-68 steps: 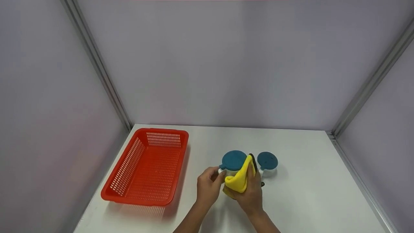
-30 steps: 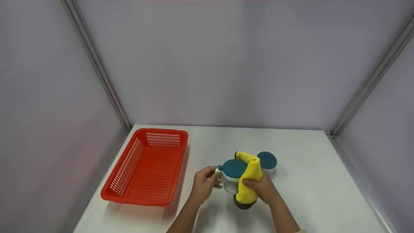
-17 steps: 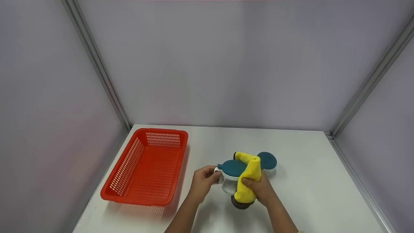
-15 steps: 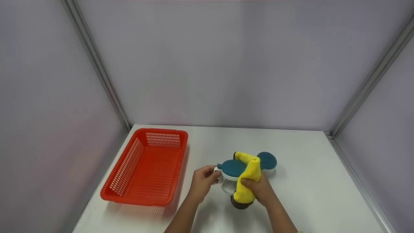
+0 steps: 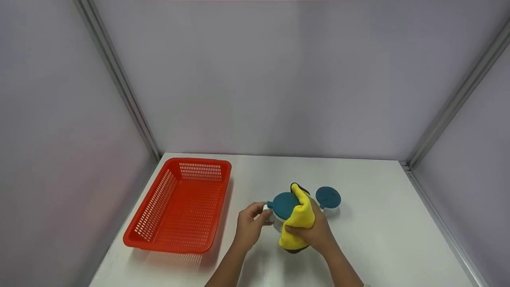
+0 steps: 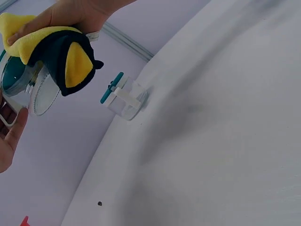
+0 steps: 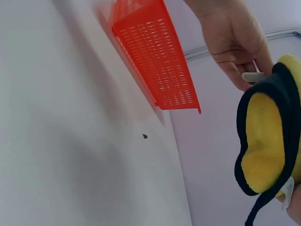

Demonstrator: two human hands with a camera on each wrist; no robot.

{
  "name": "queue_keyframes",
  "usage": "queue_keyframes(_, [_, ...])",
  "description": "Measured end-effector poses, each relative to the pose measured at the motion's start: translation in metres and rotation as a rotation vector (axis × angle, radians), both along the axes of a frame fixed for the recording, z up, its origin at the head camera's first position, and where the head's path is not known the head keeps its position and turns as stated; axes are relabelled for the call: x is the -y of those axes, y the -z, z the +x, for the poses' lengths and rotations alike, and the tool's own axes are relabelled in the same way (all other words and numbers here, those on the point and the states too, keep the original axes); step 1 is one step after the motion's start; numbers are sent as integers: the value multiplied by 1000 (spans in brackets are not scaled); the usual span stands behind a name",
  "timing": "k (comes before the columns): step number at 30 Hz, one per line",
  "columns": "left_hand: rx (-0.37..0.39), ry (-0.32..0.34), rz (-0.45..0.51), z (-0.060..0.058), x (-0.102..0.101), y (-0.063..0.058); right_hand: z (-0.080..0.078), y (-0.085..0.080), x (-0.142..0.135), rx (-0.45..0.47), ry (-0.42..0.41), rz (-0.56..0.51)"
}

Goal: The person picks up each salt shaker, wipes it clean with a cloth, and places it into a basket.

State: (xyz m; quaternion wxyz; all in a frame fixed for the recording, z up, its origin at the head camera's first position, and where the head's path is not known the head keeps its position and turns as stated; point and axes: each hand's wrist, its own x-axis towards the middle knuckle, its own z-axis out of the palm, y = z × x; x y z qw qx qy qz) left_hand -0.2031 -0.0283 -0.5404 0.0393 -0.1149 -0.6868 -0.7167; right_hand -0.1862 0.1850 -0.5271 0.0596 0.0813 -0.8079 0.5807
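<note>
My left hand (image 5: 249,227) pinches the white handle of a glass jar (image 5: 279,224) with a round teal lid (image 5: 284,205). The jar is held up off the table, as the left wrist view shows its clear base (image 6: 46,94). My right hand (image 5: 318,233) grips a yellow cloth (image 5: 299,217) with dark edging, wrapped over the jar's right side and lid edge. The cloth hides much of the glass. In the right wrist view, the dark-edged cloth (image 7: 263,141) covers the jar almost wholly. Behind my right hand stands a second teal-lidded glass jar (image 5: 328,197).
A red perforated plastic basket (image 5: 171,249) sits on the left of the white table (image 5: 390,223), with nothing visible inside. Grey panels (image 5: 255,79) enclose the back and sides. A small dark spot (image 7: 145,136) marks the tabletop.
The right hand and cloth have shifted left across the jar, uncovering more of the second jar. The held jar has turned slightly and risen a little. The left hand keeps its handle grip.
</note>
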Motion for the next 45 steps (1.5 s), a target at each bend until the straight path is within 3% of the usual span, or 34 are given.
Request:
queue_keyframes(8, [-70, -140, -77, 7, -9, -2, 2, 8, 17, -213, 117, 80])
queue_keyframes(14, [-75, -256, -153, 13, -21, -5, 4, 11, 30, -259, 223, 68])
queue_keyframes(22, [-71, -347, -177, 31, -30, -25, 7, 15, 42, -306, 309, 84])
queue_keyframes(25, [-71, -319, -152, 29, -27, -25, 5, 16, 39, -283, 281, 75])
queue_keyframes(33, [14, -203, -79, 7, -13, -2, 1, 11, 20, -75, 95, -62])
queue_keyframes(45, [64, -23, -9, -1, 5, -1, -6, 7, -5, 221, -77, -185])
